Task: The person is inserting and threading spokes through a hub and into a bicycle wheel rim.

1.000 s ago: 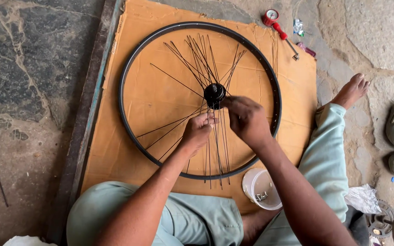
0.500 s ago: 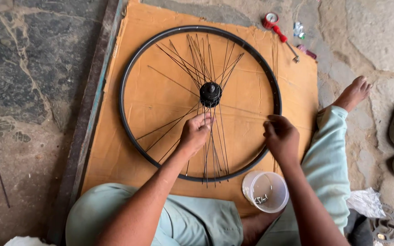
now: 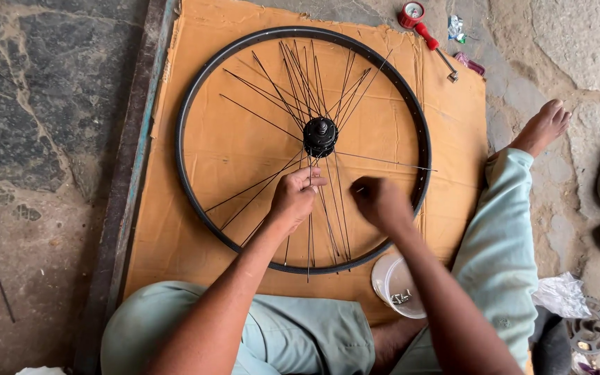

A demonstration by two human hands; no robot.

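Gripping spokes (image 3: 312, 229) below the hub (image 3: 320, 135), left hand (image 3: 294, 198) pinching, right hand (image 3: 381, 203) closed, inside rim (image 3: 189, 187)

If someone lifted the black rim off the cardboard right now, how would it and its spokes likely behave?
The rim would probably stay stiff, being a closed hoop. The spokes look loose, fanning unevenly from the hub, so they would likely swing and sag. The hub would probably hang off-centre, since few spokes seem to reach the rim. The left hand touches spokes near the hub.
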